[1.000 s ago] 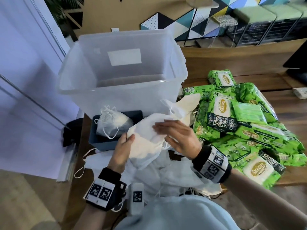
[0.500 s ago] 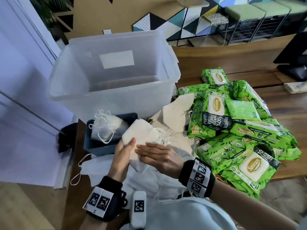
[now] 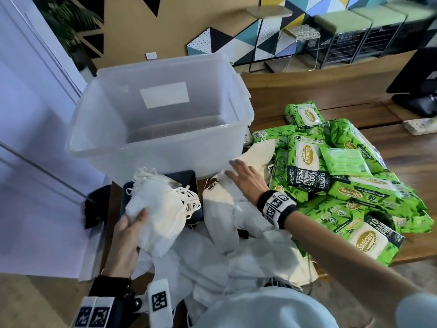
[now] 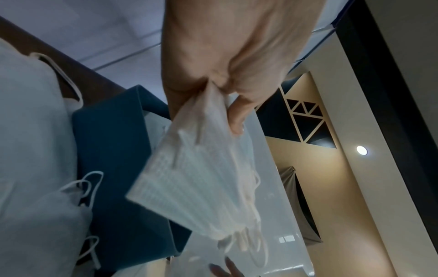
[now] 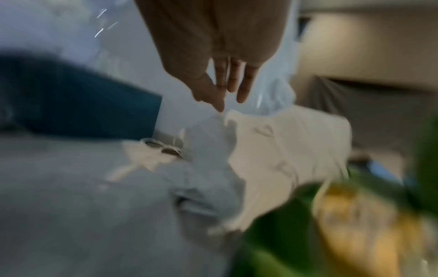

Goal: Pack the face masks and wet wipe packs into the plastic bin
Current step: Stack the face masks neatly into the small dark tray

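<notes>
l hand point(image 3: 126, 235) grip pinching mask stack point(image 3: 160, 209) over blue tray point(image 3: 189, 179); r hand point(image 3: 246, 179) grip wide, flat on loose masks point(image 3: 220, 214)

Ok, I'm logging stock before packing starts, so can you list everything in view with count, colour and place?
plastic bin: one, clear, empty, far left of the table.
small tray: one, dark blue, just in front of the bin.
face masks: many, white, heaped at the near edge of the table; count unclear.
wet wipe packs: a pile, green, right of the masks; count unclear.
table: one, brown wood, under it all.
left hand: grips a stack of masks over the tray.
right hand: fingers straight, reaching onto the loose masks by the bin.
</notes>
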